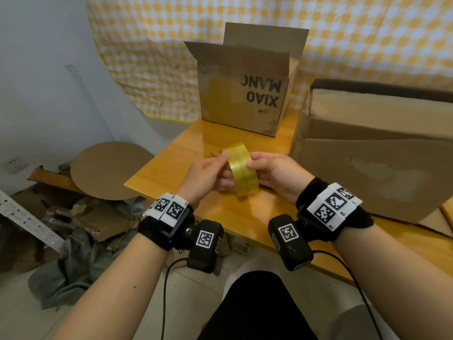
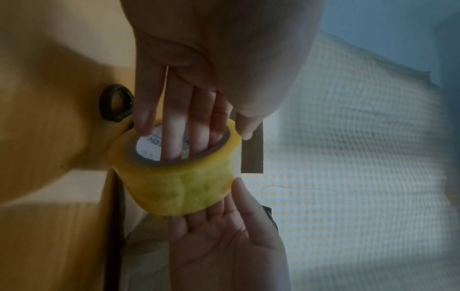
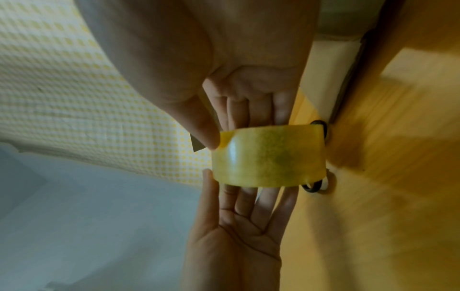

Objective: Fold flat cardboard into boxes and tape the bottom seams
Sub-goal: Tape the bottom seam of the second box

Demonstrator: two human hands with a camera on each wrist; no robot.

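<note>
Off to your left, a round brown cardboard disc (image 1: pixel 110 169) is leaning over a heap of torn cardboard scraps (image 1: pixel 98 217) on the floor, and a crumpled grey cloth (image 1: pixel 66 273) is lying beside them. A yellow-and-white checked sheet (image 1: pixel 245 13) is hanging behind your wooden table (image 1: pixel 171 168), covering the pale wall.

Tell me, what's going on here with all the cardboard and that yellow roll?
A person is holding a roll of yellow tape between both hands above a wooden table. The left hand has its fingers through the roll's core, and the right hand grips the outside, its thumb on the tape. No strip is pulled out yet. A cardboard box stands open at the back of the table, and a larger box lies on the right. Scissors lie under the hands.
</note>
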